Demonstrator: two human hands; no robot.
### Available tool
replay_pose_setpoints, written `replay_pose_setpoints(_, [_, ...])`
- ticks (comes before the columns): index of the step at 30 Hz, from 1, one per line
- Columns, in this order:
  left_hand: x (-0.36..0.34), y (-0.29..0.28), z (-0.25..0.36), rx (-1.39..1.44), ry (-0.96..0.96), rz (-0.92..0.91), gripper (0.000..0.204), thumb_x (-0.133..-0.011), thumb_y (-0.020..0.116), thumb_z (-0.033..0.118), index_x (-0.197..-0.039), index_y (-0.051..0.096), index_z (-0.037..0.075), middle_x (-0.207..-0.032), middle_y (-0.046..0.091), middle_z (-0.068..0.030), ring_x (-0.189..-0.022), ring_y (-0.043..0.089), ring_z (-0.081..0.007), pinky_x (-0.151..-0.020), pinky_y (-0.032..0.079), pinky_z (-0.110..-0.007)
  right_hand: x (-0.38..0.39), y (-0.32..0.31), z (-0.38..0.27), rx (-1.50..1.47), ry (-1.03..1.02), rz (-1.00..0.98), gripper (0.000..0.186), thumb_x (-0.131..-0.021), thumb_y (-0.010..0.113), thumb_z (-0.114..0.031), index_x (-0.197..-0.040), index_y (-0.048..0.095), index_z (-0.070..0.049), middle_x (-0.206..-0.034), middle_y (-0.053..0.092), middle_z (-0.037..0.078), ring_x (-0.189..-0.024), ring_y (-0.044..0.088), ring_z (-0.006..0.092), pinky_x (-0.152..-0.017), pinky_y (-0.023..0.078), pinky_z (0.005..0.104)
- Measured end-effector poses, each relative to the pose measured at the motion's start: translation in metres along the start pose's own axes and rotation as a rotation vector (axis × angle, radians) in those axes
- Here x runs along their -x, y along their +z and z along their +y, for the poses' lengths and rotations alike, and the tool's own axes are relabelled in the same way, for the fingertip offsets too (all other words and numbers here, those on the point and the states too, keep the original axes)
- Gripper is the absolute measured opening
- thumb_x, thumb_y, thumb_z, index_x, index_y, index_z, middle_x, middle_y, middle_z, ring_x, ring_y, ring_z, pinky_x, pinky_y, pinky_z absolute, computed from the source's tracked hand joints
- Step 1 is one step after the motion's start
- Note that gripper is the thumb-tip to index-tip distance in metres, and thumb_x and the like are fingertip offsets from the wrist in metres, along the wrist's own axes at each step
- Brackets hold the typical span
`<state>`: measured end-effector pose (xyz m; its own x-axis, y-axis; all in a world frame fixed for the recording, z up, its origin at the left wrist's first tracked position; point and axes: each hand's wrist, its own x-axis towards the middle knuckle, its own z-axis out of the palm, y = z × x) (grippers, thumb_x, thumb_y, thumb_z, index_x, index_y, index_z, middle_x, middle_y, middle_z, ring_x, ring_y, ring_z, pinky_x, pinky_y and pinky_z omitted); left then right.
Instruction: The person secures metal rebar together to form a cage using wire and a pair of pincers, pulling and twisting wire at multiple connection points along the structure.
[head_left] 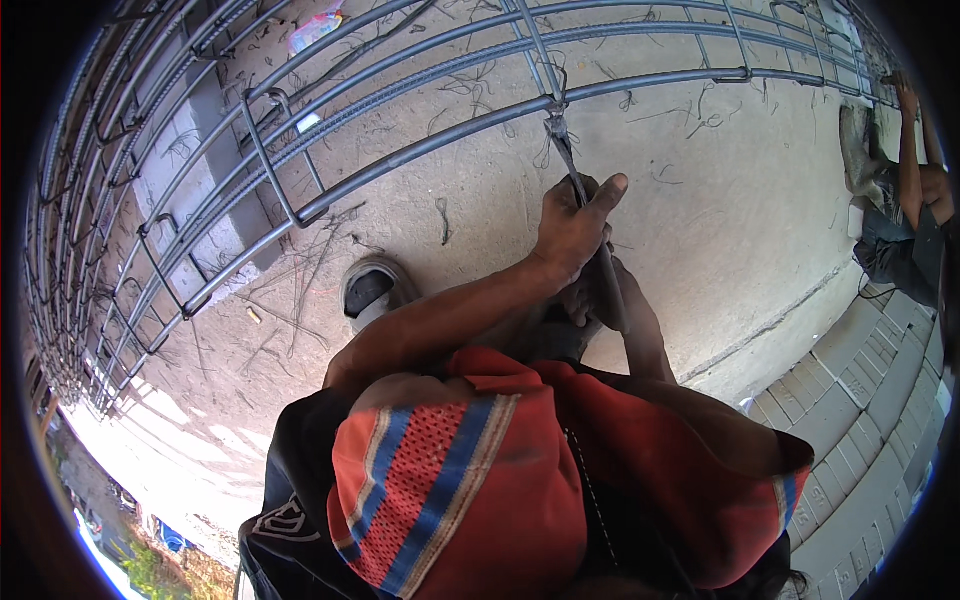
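Pale concrete floor point(720, 190) spreads from the rebar cage point(400, 159) to rows of grey blocks point(850, 385) at lower right. Curled around a long dark metal tool point(613, 300), the left hand point(575, 232) holds its tip against the cage's nearest bar. One white marking point(283, 522) shows on dark clothing point(300, 450). The right hand point(580, 298) is mostly hidden; its grasp cannot be told. Another person point(905, 200) is cut off at right.
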<state>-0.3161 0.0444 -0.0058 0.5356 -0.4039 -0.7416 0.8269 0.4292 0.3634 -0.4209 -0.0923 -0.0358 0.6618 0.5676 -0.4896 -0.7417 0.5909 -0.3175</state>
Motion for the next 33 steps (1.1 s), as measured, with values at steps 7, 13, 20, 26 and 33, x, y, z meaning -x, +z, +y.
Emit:
replay_pose_setpoints(7, [-0.002, -0.021, -0.01, -0.212, 0.226, 0.204, 0.038, -0.076, 0.075, 0.036, -0.074, 0.048, 0.009, -0.058, 0.047, 0.0005, -0.045, 0.046, -0.0079, -0.038, 0.036, -0.021, -0.008, 0.06, -0.031, 1.111, 0.188, 0.398, 0.056, -0.092, 0.045, -0.043, -0.118, 0.051, 0.006, -0.087, 0.063, 0.018, -0.079, 0.064, 0.0222, -0.068, 0.053, 0.0328])
replay_pose_setpoints(13, [0.004, -0.006, 0.014, -0.095, 0.113, -0.022, 0.041, -0.086, 0.061, 0.039, -0.104, 0.054, 0.002, -0.08, 0.055, -0.0057, -0.053, 0.048, -0.0082, -0.036, 0.033, -0.02, -0.002, 0.015, -0.021, -0.213, 0.161, -0.111, 0.049, -0.093, 0.048, -0.036, -0.117, 0.05, 0.006, -0.088, 0.064, 0.02, -0.07, 0.066, 0.0249, -0.064, 0.056, 0.0337])
replay_pose_setpoints(20, [0.002, -0.007, 0.013, 0.112, 0.017, 0.05, 0.036, -0.094, 0.047, 0.036, -0.113, 0.049, 0.005, -0.097, 0.052, -0.0074, -0.061, 0.049, -0.0105, -0.039, 0.034, -0.02, -0.007, 0.051, -0.014, 1.061, -0.413, 0.496, 0.06, -0.083, 0.063, -0.032, -0.124, 0.044, 0.007, -0.101, 0.062, 0.023, -0.08, 0.065, 0.0346, -0.067, 0.055, 0.0377])
replay_pose_setpoints(26, [-0.002, -0.011, 0.011, 0.117, -0.013, 0.034, 0.036, -0.092, 0.053, 0.03, -0.115, 0.047, 0.003, -0.098, 0.052, -0.0087, -0.064, 0.054, -0.0149, -0.045, 0.043, -0.026, -0.013, 0.059, -0.015, 1.588, -0.213, 0.657, 0.064, -0.075, 0.064, -0.013, -0.129, 0.037, 0.008, -0.1, 0.058, 0.023, -0.087, 0.061, 0.039, -0.07, 0.051, 0.0428])
replay_pose_setpoints(33, [0.001, -0.015, 0.005, 0.07, 0.045, -0.067, 0.046, -0.093, 0.052, 0.03, -0.126, 0.038, 0.001, -0.112, 0.05, -0.014, -0.083, 0.063, -0.0265, -0.065, 0.055, -0.036, -0.007, 0.067, -0.017, 2.05, -0.185, 0.737, 0.06, -0.082, 0.054, -0.02, -0.133, 0.033, 0.004, -0.116, 0.053, 0.022, -0.104, 0.051, 0.0377, -0.083, 0.042, 0.0474])
